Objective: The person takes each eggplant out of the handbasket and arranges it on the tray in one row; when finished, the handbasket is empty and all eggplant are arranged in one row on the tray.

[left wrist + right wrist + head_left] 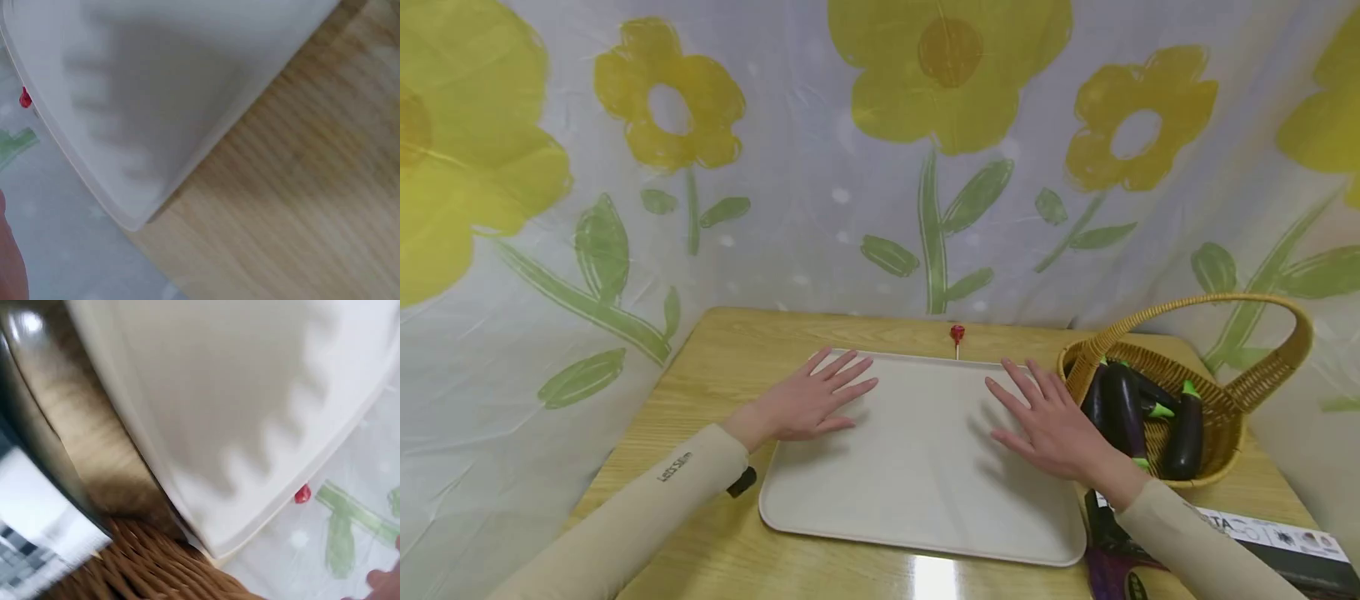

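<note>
In the head view my left hand (814,402) is over the left part of a white rectangular tray (925,475), palm down with fingers spread. My right hand (1054,427) is over the tray's right part, its fingers also straight and apart. Neither holds anything. Both cast shadows on the tray (44,37), which shows bare in the left wrist view; they look raised above it. Only a bit of the left hand (11,262) and some fingertips of the right hand (384,581) enter the wrist views.
Right of the tray stands a wicker basket (1238,442) with a tall handle, holding several dark eggplants (1124,408). Nearer lie a black box with a white printed label (1285,537) and a purple item (1108,575), partly hidden. A red lollipop (957,334) lies behind the tray. Flowered curtain (790,208) surrounds the table.
</note>
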Action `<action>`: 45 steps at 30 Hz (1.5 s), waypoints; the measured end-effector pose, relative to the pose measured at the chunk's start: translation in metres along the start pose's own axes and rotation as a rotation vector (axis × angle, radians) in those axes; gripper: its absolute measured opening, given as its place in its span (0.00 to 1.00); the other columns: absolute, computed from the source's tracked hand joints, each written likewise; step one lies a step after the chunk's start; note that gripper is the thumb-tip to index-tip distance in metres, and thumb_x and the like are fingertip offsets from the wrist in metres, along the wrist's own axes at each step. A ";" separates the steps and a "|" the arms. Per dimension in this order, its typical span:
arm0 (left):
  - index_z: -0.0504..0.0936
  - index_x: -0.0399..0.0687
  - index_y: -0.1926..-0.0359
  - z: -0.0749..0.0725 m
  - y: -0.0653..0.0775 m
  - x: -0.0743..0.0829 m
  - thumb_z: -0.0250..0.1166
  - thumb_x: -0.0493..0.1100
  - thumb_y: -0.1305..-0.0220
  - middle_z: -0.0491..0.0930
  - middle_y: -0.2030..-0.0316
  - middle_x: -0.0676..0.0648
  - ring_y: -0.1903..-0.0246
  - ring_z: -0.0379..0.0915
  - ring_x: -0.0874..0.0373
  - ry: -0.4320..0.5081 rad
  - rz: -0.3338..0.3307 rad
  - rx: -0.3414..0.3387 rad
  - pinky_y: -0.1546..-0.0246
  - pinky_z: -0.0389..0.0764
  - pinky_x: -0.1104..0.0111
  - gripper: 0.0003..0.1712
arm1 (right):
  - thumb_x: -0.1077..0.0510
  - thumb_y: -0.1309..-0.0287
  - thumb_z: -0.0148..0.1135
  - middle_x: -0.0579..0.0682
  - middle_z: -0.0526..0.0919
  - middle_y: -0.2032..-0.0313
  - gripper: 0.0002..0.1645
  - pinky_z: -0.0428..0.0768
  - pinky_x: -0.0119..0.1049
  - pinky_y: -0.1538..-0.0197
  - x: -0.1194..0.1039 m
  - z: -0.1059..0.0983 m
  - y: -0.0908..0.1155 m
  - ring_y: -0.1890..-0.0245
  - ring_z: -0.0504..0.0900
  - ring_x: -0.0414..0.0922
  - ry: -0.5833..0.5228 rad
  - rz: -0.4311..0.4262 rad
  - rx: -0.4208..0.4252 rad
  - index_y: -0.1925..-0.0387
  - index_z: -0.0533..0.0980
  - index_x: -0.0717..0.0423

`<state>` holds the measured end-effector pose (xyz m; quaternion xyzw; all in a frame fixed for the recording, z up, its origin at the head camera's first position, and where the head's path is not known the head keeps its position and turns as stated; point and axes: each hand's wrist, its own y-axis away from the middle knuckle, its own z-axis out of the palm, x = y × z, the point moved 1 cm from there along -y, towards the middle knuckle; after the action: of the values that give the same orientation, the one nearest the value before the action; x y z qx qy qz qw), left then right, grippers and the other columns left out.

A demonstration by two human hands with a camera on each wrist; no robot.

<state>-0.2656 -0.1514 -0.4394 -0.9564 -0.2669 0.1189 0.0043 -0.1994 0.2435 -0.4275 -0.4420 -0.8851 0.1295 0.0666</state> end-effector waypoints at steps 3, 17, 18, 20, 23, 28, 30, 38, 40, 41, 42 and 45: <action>0.55 0.52 0.24 0.005 0.006 -0.007 0.48 0.62 0.26 0.48 0.24 0.42 0.25 0.41 0.44 0.086 -0.043 -0.007 0.29 0.45 0.45 0.37 | 0.42 0.34 0.59 0.59 0.52 0.26 0.38 0.55 0.62 0.32 0.000 -0.008 0.006 0.28 0.51 0.63 -0.065 0.018 0.051 0.29 0.64 0.52; 0.64 0.36 0.30 0.038 0.058 -0.043 0.65 0.47 0.33 0.52 0.26 0.36 0.29 0.49 0.37 0.760 -0.413 0.065 0.33 0.57 0.42 0.37 | 0.62 0.37 0.64 0.55 0.76 0.44 0.22 0.67 0.16 0.52 0.028 -0.060 0.073 0.51 0.75 0.38 -0.311 0.335 0.363 0.42 0.76 0.59; 0.66 0.37 0.31 0.039 0.061 -0.044 0.66 0.47 0.34 0.52 0.27 0.35 0.29 0.49 0.36 0.789 -0.430 0.069 0.33 0.57 0.42 0.36 | 0.61 0.35 0.62 0.56 0.76 0.45 0.21 0.68 0.15 0.55 0.033 -0.063 0.077 0.53 0.74 0.32 -0.341 0.372 0.354 0.41 0.76 0.59; 0.68 0.37 0.32 0.041 0.066 -0.044 0.66 0.47 0.34 0.54 0.27 0.35 0.29 0.49 0.36 0.840 -0.459 0.077 0.33 0.56 0.41 0.34 | 0.59 0.33 0.60 0.56 0.76 0.48 0.21 0.68 0.12 0.59 0.044 -0.067 0.082 0.57 0.70 0.22 -0.386 0.452 0.329 0.41 0.76 0.61; 0.72 0.39 0.35 0.045 0.071 -0.044 0.67 0.48 0.36 0.56 0.28 0.35 0.30 0.50 0.35 0.899 -0.485 0.094 0.34 0.55 0.40 0.32 | 0.55 0.31 0.57 0.53 0.77 0.51 0.24 0.69 0.12 0.63 0.062 -0.073 0.087 0.60 0.67 0.15 -0.459 0.583 0.282 0.39 0.73 0.63; 0.76 0.41 0.39 0.053 0.076 -0.044 0.68 0.47 0.36 0.60 0.30 0.34 0.31 0.53 0.35 0.932 -0.464 0.106 0.34 0.57 0.41 0.27 | 0.45 0.29 0.53 0.59 0.78 0.47 0.33 0.70 0.23 0.64 0.088 -0.084 0.089 0.56 0.74 0.27 -0.540 0.746 0.160 0.33 0.67 0.62; 0.78 0.42 0.41 0.056 0.079 -0.043 0.68 0.47 0.37 0.61 0.31 0.34 0.31 0.54 0.35 0.935 -0.458 0.107 0.34 0.58 0.42 0.26 | 0.43 0.29 0.52 0.65 0.75 0.42 0.35 0.69 0.25 0.62 0.097 -0.089 0.087 0.50 0.76 0.43 -0.558 0.762 0.114 0.31 0.65 0.61; 0.80 0.45 0.43 0.059 0.083 -0.042 0.69 0.49 0.38 0.65 0.32 0.36 0.30 0.52 0.35 0.964 -0.490 0.096 0.33 0.55 0.41 0.24 | 0.41 0.29 0.50 0.73 0.62 0.34 0.41 0.73 0.22 0.60 0.121 -0.092 0.081 0.59 0.75 0.23 -0.643 0.746 0.002 0.28 0.57 0.64; 0.80 0.46 0.44 0.060 0.084 -0.043 0.69 0.49 0.38 0.66 0.32 0.38 0.29 0.51 0.36 0.974 -0.500 0.086 0.32 0.53 0.41 0.23 | 0.43 0.28 0.51 0.74 0.62 0.34 0.41 0.71 0.17 0.64 0.126 -0.090 0.080 0.64 0.71 0.17 -0.650 0.730 -0.013 0.28 0.56 0.67; 0.80 0.46 0.44 0.060 0.084 -0.043 0.69 0.50 0.38 0.66 0.32 0.38 0.29 0.50 0.37 0.978 -0.506 0.081 0.32 0.53 0.42 0.23 | 0.44 0.28 0.51 0.74 0.62 0.34 0.41 0.71 0.17 0.64 0.128 -0.089 0.079 0.64 0.71 0.16 -0.658 0.722 -0.021 0.28 0.55 0.68; 0.80 0.47 0.44 0.061 0.084 -0.043 0.69 0.50 0.38 0.66 0.32 0.39 0.29 0.50 0.37 0.984 -0.511 0.077 0.32 0.53 0.42 0.23 | 0.45 0.28 0.51 0.75 0.61 0.34 0.41 0.72 0.16 0.64 0.130 -0.088 0.079 0.64 0.71 0.16 -0.669 0.715 -0.026 0.28 0.55 0.69; 0.80 0.48 0.44 0.061 0.083 -0.044 0.69 0.50 0.38 0.66 0.32 0.39 0.29 0.50 0.38 0.987 -0.513 0.075 0.32 0.53 0.42 0.23 | 0.46 0.28 0.52 0.76 0.61 0.35 0.40 0.74 0.17 0.63 0.137 -0.084 0.079 0.63 0.72 0.17 -0.693 0.697 -0.031 0.29 0.55 0.70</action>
<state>-0.2735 -0.2486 -0.4949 -0.8021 -0.4530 -0.3387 0.1915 -0.2021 0.4124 -0.3695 -0.6439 -0.6564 0.2701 -0.2856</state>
